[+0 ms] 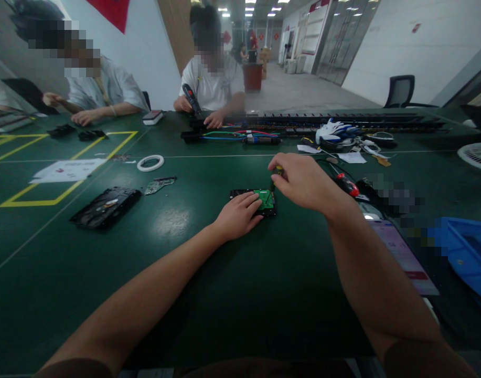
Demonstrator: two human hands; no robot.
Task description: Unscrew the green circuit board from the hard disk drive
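A small black device with a green circuit board (266, 199) lies on the green table in front of me. My left hand (242, 214) rests on its left part, fingers lying flat over the housing and the board's edge. Over the board's right side, my right hand (297, 178) grips a small screwdriver (278, 171) with a yellow and dark handle. The screwdriver points down at the board; whether its tip touches is too small to tell. The left fingers hide part of the device.
Left on the table (177, 273) are a black housing (105, 207), a loose circuit board (160, 185) and a white ring (150, 163). To the right sit a red screwdriver (347, 185), a phone (399, 252) and a blue bin (470, 252). Two people work across the table.
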